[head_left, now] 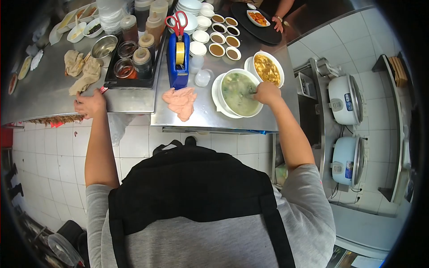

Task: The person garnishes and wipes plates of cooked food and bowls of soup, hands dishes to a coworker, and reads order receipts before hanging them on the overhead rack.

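My right hand [268, 93] is closed on a spoon [253, 92], whose bowl end is sunk out of sight in pale green soup. The soup fills a large white bowl [225, 106] standing on a white plate [215, 94]. Just behind that hand sits a second white bowl [281, 73] of yellow-brown food. On the left, my left hand [91, 105] rests on the counter's front edge with its fingers apart, holding nothing. A small red-and-white packet [103, 90] lies by its fingers, and a crumpled beige cloth [86, 80] is behind them.
A blue tape dispenser [179, 73] with red scissors [177, 22] stands mid-counter, a pink cloth [179, 102] before it. Several sauce dishes [217, 49] sit behind the soup. A black tray [129, 84] holds bottles. Another person's hand [278, 24] is beside a round black tray [241, 24].
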The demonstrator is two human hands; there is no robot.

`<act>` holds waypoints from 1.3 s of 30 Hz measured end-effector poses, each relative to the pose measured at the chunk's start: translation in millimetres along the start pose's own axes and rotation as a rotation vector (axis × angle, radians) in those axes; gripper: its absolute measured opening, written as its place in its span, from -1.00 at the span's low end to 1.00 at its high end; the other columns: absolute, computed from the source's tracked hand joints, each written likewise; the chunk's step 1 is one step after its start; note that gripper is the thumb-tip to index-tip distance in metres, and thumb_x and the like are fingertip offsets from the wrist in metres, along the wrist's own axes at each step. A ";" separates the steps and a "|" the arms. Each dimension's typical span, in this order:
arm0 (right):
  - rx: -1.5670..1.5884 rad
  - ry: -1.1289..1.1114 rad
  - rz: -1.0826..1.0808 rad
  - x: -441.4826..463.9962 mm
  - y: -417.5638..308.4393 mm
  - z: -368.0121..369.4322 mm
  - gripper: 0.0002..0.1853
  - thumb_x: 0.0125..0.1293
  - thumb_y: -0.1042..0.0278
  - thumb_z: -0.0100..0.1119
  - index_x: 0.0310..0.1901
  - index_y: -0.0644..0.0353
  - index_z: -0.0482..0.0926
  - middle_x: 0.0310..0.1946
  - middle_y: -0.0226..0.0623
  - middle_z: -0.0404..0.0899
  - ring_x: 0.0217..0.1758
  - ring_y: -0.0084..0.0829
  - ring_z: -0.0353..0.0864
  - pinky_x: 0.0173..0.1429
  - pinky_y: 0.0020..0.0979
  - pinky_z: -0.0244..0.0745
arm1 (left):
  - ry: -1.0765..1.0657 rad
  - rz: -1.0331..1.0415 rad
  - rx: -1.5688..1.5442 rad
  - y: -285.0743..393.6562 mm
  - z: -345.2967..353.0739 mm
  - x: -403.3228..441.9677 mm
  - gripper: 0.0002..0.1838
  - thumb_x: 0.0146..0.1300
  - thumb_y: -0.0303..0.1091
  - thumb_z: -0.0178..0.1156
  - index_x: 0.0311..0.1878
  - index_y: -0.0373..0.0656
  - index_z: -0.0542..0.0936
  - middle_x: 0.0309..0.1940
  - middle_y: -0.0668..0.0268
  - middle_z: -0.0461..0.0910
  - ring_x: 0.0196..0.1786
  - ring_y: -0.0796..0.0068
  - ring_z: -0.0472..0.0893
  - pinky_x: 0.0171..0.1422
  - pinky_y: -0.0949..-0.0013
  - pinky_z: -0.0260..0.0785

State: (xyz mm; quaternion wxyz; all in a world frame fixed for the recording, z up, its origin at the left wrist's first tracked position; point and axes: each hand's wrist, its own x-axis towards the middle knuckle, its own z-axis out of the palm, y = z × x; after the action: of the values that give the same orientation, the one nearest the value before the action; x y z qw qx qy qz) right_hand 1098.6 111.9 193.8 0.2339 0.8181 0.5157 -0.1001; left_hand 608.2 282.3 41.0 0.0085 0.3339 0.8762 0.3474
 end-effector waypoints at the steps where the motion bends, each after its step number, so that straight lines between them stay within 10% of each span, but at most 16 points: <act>1: 0.000 0.011 0.007 0.3 0.6 -0.2 -0.63 -0.02 0.10 0.26 -0.24 0.20 0.66 -0.23 -0.16 0.64 -0.11 -0.21 0.63 -0.07 -0.25 0.52 | 0.002 0.003 -0.001 -0.5 0.6 0.2 -0.17 -0.12 0.00 0.31 0.28 0.11 0.22 0.33 0.20 0.05 0.41 0.20 -0.04 0.25 -0.20 0.02; 15: 0.164 0.153 -0.075 -59.7 64.9 -96.7 -0.71 -0.06 0.17 0.28 -0.27 0.08 0.68 -0.38 -0.16 0.64 -0.25 -0.14 0.61 -0.13 -0.26 0.47 | 0.001 0.014 0.003 -2.5 2.7 0.4 -0.14 -0.11 0.05 0.33 0.29 0.12 0.21 0.34 0.18 0.03 0.41 0.19 -0.05 0.26 -0.21 0.01; 20: 0.461 0.127 -0.149 -66.3 86.6 -113.5 -0.86 0.05 0.36 0.25 -0.40 0.25 0.60 -0.71 -0.54 0.36 -0.68 -0.71 0.25 -0.59 -0.57 0.11 | -0.001 0.022 -0.001 -3.2 2.1 0.2 -0.14 -0.11 0.05 0.32 0.30 0.11 0.21 0.34 0.18 0.03 0.41 0.19 -0.05 0.25 -0.21 0.01; 28: 0.660 0.077 -0.129 -65.9 100.8 -114.0 -0.85 0.06 0.30 0.26 -0.42 0.20 0.62 -0.72 -0.49 0.38 -0.66 -0.64 0.31 -0.55 -0.53 0.18 | -0.009 0.076 -0.146 -8.8 -1.4 1.3 -0.14 -0.09 0.03 0.33 0.30 0.02 0.22 0.33 0.10 0.03 0.39 0.14 -0.01 0.30 -0.15 -0.04; 34: 0.332 0.189 -0.185 -44.1 60.6 -62.7 -0.77 0.04 0.13 0.27 -0.36 0.08 0.65 -0.55 -0.35 0.58 -0.46 -0.37 0.53 -0.34 -0.34 0.39 | -0.023 0.782 -0.531 -13.6 -72.9 -55.0 -0.29 0.05 -0.28 0.27 0.27 -0.24 0.22 0.30 -0.04 0.08 0.36 -0.06 0.05 0.40 0.00 -0.12; 39: 0.106 0.189 -0.056 -62.4 10.7 -46.7 -0.75 0.03 0.09 0.27 -0.25 -0.05 0.66 -0.34 -0.32 0.65 -0.17 -0.29 0.62 -0.14 -0.27 0.49 | -0.601 1.016 -0.667 -18.8 -105.8 -130.4 -0.38 0.01 -0.50 0.21 0.20 -0.22 0.30 0.25 -0.02 0.18 0.32 -0.03 0.15 0.39 0.06 -0.04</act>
State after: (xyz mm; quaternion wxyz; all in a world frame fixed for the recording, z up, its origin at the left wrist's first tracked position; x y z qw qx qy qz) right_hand 1076.6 81.0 262.8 0.1376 0.8203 0.5522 -0.0565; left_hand 672.5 131.3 81.4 0.1901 0.7658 0.4159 0.4521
